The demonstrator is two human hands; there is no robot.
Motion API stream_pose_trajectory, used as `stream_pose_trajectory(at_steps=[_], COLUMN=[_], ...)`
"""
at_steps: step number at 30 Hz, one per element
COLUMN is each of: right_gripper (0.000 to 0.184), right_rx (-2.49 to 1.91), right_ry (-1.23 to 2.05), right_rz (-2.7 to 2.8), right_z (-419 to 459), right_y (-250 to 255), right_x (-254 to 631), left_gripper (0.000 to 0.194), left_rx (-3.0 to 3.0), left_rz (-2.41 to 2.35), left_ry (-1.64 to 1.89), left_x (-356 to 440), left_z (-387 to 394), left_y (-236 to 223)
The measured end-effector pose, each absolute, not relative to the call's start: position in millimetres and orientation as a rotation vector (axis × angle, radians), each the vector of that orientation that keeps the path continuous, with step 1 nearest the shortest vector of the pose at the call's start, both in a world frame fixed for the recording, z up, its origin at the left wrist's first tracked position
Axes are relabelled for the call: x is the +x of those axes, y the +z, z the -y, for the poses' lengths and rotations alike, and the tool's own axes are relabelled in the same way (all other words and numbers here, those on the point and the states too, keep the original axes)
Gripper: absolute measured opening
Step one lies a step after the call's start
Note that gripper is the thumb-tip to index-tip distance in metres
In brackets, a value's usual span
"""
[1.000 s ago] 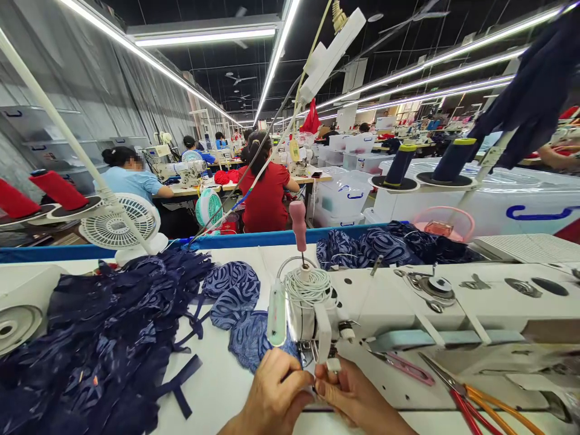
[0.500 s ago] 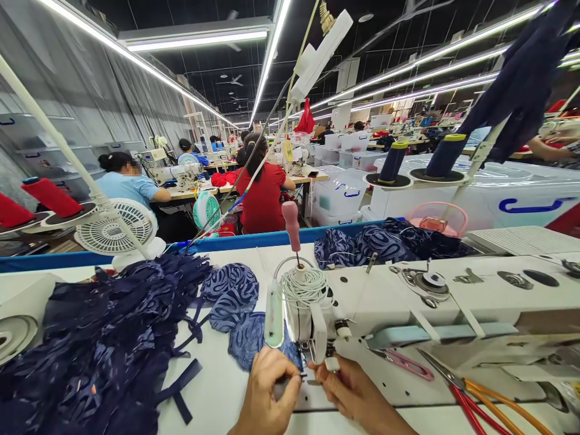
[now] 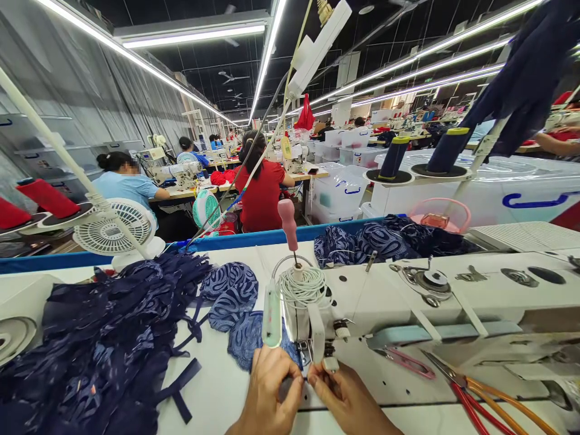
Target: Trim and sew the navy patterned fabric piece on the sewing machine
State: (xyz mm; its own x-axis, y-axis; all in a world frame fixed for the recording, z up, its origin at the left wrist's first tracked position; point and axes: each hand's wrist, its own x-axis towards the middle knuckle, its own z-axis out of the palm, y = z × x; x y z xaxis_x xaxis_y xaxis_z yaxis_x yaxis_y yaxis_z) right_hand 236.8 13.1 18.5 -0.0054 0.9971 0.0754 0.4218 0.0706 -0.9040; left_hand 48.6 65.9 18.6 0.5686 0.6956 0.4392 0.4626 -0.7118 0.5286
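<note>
My left hand (image 3: 272, 393) and my right hand (image 3: 344, 399) meet at the bottom centre, right under the needle area of a white sewing machine (image 3: 408, 308). The fingertips of both hands are pinched close together just below the presser foot (image 3: 317, 356); whatever they pinch is too thin to make out. Blue patterned lace cups (image 3: 231, 296) lie just behind my left hand on the white table (image 3: 212, 386). A large heap of navy lace pieces (image 3: 99, 344) covers the table's left side.
Orange-handled scissors (image 3: 489, 405) and pink snips (image 3: 408, 362) lie on the machine bed at right. A small white fan (image 3: 113, 226), red thread cones (image 3: 45, 196) and navy cones (image 3: 446, 151) stand behind. More navy fabric (image 3: 389, 238) lies beyond the machine. Other people sew at far tables.
My hands have shifted slightly at the needle, the fingertips drawing closer together under the presser foot. The camera has tilted a little; nothing else on the table moved.
</note>
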Motion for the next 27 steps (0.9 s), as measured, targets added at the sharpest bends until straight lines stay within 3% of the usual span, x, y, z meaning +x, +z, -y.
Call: stream_pose_trajectory(at_steps=[6,10,27], right_gripper=[0.026,0.036,0.033], right_rx=[-1.411,-1.427,-1.464], right_ry=[0.149,-0.121,-0.075], right_rz=[1.947,2.079,2.079], right_z=[-8.5,-6.5,-8.3], right_y=[7.7,4.2,4.6], right_x=[248.2,247.4,247.2], left_gripper=[0.015,0.018,0.017], left_rx=[2.443,2.450,2.350], left_rz=[-1.228,-1.307,-1.304], left_ry=[0.931,0.933,0.900], left_x=[46.8,54.6,61.1], left_z=[-73.8,-70.9,-73.0], left_y=[22.2,15.0,8.3])
